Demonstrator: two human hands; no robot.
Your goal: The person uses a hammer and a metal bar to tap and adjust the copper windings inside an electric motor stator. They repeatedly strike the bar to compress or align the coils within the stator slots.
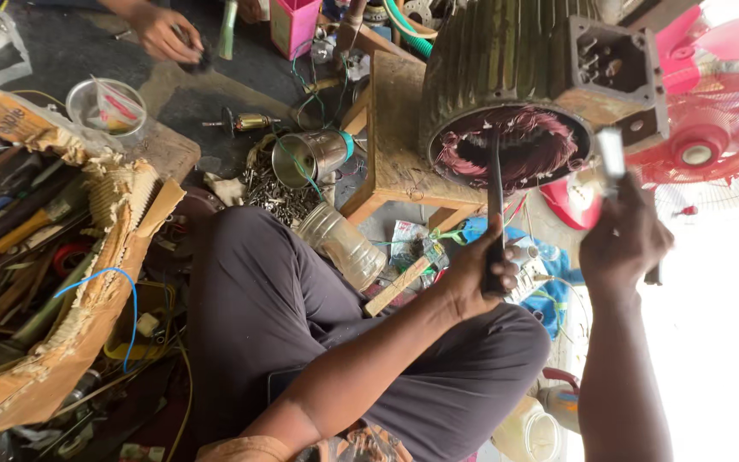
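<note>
A: Left to right: torn cardboard box (87, 282) of tools, wooden stool (395, 128), big motor stator (515, 94) tipped on it, copper windings (515, 150) facing the person.

B: Hands?

A: Left hand (476, 274) fisted round a long dark bar (495, 205), tip at the windings. Right hand (624, 239) closed on a pale-ended tool (613, 154), prob. a hammer, raised beside the bar.

B: Risk?

A: A glancing hit could skid the bar, nick wire or knuckles. Stator could rock on the stool.

Sat over a dark, stained floor (215, 94) strewn with scrap, beside a low wooden stool (391, 145), with harsh daylight washing out the right side.
</note>
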